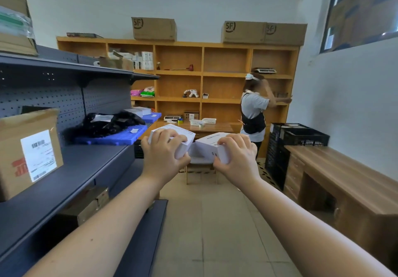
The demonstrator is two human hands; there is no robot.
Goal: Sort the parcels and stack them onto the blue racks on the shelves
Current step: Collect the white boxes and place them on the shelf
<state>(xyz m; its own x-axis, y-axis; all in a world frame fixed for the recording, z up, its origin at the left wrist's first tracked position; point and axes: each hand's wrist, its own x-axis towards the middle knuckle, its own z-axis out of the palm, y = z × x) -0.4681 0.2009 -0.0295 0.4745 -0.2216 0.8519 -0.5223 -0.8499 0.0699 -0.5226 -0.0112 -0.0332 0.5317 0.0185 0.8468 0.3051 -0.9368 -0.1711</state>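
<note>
White parcel, left (pixel 179 131): held in mid-air beside the grey shelf unit (pixel 75 169), gripped from above by left hand (pixel 163 154), fingers curled over the top, thumb beneath the near corner.
White parcel, right (pixel 209 144): just beside the first, gripped likewise by right hand (pixel 235 158), fingers bent round the near end.
Both held over the aisle, about level with the middle shelf board, just short of the near blue rack (pixel 120 136).
Near blue rack: on the middle board, largely covered by black bagged parcels (pixel 107 122), front edge bare.
Far blue rack (pixel 154 117): behind it, bearing small white boxes (pixel 140 110).
Labelled cardboard parcel (pixel 28 149): upright on the same board, far left.
Beyond the hands: wooden table (pixel 213 127); wooden wall shelving (pixel 202 74) topped with brown cartons (pixel 154 29); another person (pixel 253 113) at its right end.
Right side: black crates (pixel 301 136), wooden desk (pixel 344 173).
</note>
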